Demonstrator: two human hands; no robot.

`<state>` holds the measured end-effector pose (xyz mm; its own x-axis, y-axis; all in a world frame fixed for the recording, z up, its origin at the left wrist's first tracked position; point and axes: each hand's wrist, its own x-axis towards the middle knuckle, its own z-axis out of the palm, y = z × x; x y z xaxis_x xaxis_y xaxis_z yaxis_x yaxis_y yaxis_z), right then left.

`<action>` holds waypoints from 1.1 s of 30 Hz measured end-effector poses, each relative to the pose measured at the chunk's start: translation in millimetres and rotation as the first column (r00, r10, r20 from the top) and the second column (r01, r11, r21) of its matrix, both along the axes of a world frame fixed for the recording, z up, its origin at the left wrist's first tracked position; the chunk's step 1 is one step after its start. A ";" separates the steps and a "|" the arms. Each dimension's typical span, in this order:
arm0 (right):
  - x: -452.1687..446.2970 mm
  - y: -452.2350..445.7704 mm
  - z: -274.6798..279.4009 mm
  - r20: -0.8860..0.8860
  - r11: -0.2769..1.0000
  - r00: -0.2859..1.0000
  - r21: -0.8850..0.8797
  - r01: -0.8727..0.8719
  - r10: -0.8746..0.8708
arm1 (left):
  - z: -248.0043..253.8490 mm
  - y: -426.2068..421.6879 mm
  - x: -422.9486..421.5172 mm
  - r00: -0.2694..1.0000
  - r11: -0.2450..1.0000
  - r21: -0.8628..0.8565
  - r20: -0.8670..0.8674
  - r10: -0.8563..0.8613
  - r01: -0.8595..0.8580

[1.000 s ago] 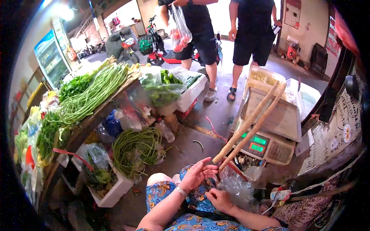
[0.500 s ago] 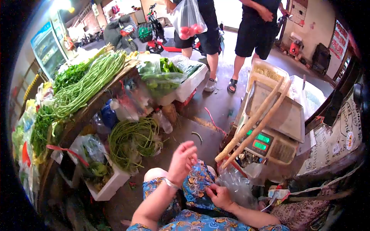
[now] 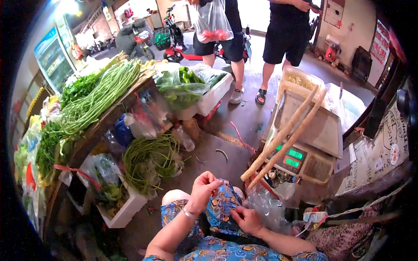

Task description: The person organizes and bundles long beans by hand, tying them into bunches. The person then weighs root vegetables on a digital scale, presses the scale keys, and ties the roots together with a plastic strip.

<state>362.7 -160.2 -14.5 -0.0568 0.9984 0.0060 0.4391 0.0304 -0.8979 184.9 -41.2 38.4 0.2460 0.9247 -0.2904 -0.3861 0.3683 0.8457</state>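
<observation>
My left hand (image 3: 204,188) is raised over my lap, its fingertips drawn together in a pinch; whatever is between them, if anything, is too small to make out. Lower and to the right, my right hand (image 3: 247,221) rests against the blue patterned cloth (image 3: 223,209) over my knees. Its fingers are curled closed, and I cannot make out anything in them. A crumpled clear plastic bag (image 3: 269,211) lies just right of that hand. Past my knees, a thin green bean piece (image 3: 222,154) lies on the floor.
Long beans (image 3: 104,93) cover the stall at left, above a foam box (image 3: 126,206) and a heap of bean strands (image 3: 148,158). Two long poles (image 3: 285,135) lean across a lit scale (image 3: 294,158) on the right. Two people stand ahead, one holding a tomato bag (image 3: 213,26).
My left hand has dropped slightly, and its spread fingers have come together in a pinch. My right hand has hardly moved. The standing person at right has raised a hand.
</observation>
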 end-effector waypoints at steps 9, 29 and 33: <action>6.0 -5.8 -21.3 0.054 0.997 0.998 -0.077 -0.013 0.017 | -13.0 -1.1 -0.8 0.995 0.996 -0.005 -0.042 -0.086 0.086; 14.3 -10.3 -5.3 -0.055 0.999 0.998 -0.042 0.002 -0.004 | 20.8 21.7 20.5 0.979 0.979 0.046 -0.072 -0.192 0.196; 16.9 -10.0 -11.2 -0.093 1.000 0.995 0.005 -0.025 0.026 | 24.2 36.2 26.7 0.979 0.979 0.039 -0.045 -0.199 0.200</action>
<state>379.6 -170.2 -25.8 -0.0811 0.9966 0.0167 0.3525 0.0443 -0.9348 211.6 -5.0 62.6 0.4157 0.8700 -0.2652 -0.2735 0.3976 0.8759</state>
